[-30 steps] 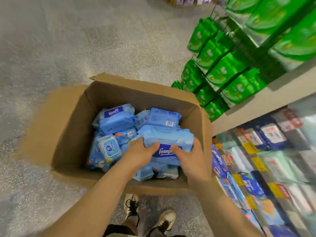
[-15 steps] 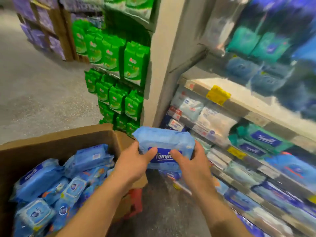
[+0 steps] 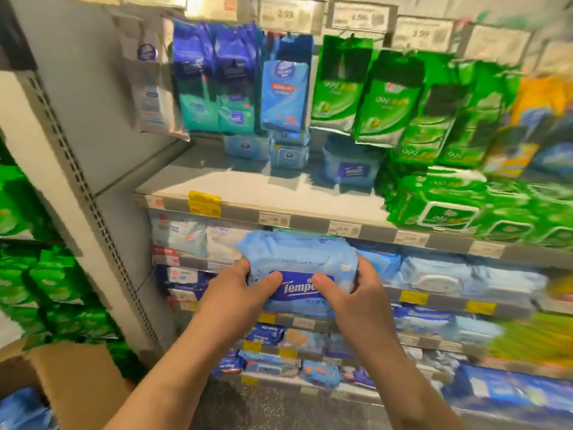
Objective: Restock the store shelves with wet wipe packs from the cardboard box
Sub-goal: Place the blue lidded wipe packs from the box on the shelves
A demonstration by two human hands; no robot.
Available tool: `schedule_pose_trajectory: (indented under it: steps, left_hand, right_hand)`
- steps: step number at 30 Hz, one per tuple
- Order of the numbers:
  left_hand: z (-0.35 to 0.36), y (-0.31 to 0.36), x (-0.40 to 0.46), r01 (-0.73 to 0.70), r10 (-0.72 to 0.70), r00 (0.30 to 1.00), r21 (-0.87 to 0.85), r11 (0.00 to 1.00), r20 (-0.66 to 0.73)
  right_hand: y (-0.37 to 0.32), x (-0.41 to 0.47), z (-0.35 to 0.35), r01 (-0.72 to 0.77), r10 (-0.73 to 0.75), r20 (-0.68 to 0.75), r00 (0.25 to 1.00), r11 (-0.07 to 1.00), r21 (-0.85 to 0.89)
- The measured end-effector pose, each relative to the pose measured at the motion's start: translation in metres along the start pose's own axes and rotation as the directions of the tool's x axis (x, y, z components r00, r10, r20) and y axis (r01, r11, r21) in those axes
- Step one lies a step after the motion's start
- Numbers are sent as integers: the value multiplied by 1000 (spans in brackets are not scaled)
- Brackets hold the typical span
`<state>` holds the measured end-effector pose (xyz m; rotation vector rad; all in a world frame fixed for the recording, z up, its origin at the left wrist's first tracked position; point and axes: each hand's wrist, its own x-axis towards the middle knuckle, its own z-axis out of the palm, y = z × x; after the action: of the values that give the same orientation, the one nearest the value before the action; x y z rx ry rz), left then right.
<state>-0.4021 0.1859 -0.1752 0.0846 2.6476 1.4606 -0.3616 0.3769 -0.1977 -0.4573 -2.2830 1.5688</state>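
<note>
Both hands hold one light-blue wet wipe pack (image 3: 297,268) out in front of the shelves, at about the height of the second shelf, below the grey shelf (image 3: 248,184) that has bare room on its left half. The left hand (image 3: 248,290) has its grip closed on the pack's left end, thumb on the front face and fingers curled behind; the right hand (image 3: 350,293) mirrors it on the right end, so the pack rides level with its label toward the person.

To do this step well, I would keep the pack level and lift it over the shelf's front lip, then slide it back toward the matching pale-blue pack (image 3: 352,167) at the rear, label facing outward, letting go only once the base lies flat. The soft wrapper will probably dent under tight thumbs, so a light hold seems wise.

The dark-blue label on the held pack reads "Tempo", with smaller characters under it too blurred to read. Green packs (image 3: 446,209) to the right show "999". A price tag (image 3: 285,14) up top reads about "2.99"; other tags are smeared. The cardboard box (image 3: 74,377) sits at lower left, with blue packs inside
</note>
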Motion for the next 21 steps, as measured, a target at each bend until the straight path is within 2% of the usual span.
schedule_pose_trajectory:
  steps: [4, 9, 14, 18, 21]
  left_hand:
    - [27, 28, 28, -48, 42, 997, 98, 994, 62]
    - [45, 58, 69, -115, 105, 990, 115, 987, 92]
    - [48, 82, 126, -256, 247, 965, 119, 959, 87]
    - [47, 103, 180, -231, 219, 970, 126, 965, 102]
    - [53, 111, 210, -250, 236, 966, 150, 957, 108]
  right_hand:
    - [5, 22, -29, 17, -15, -58, 998, 999, 39]
    - [11, 65, -49, 17, -10, -92, 996, 997, 74]
    - [5, 129, -47, 75, -59, -178, 982, 994, 84]
    - [-3, 178, -42, 90, -67, -155, 986, 985, 146]
    - [-2, 205, -38, 94, -72, -161, 984, 987, 129]
